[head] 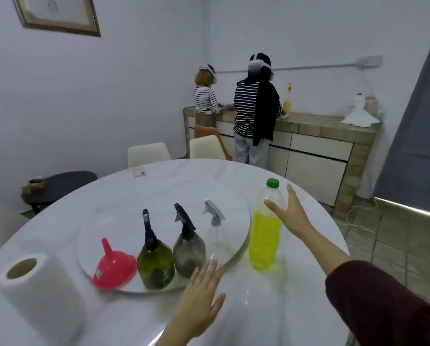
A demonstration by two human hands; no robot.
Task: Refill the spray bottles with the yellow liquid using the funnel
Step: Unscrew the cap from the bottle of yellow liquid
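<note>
Right of centre, the yellow-liquid bottle (266, 228) stands upright, cap up; the spread right hand (290, 216) reaches it. Lower centre, the left hand (201, 298) lies flat, fingers spread.

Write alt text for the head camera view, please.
A person's open right hand reaches toward a green-capped bottle of yellow liquid on a white round table. Left hand hovers near three spray bottles and a pink funnel.
</note>
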